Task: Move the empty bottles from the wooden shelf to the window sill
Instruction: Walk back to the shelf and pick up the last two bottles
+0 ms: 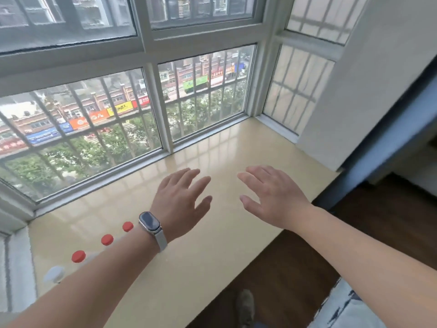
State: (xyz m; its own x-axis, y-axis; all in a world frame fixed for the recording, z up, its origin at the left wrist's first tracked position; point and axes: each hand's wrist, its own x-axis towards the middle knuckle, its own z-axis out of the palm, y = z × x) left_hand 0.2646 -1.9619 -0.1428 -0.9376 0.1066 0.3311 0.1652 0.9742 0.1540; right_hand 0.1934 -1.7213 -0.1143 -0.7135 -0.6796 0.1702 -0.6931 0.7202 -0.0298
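Left grip [182, 200]: your fingers are spread, holding nothing.
Right grip [272, 197]: same, over the window sill [212, 256].
Done: three red-capped bottles [107, 239] and one white-capped bottle [54, 273] on the sill's left end.
Left: wooden shelf out of view, can't tell.

Window sill [212, 233]: glossy cream slab, deep and level. Four bottles stand upright on it in one diagonal row at the sill's left end. From the sill's middle outward: first red-capped bottle [128, 226], second red-capped bottle [107, 239], third red-capped bottle [78, 256], white-capped bottle [54, 273]. The clear bodies are mostly hidden.
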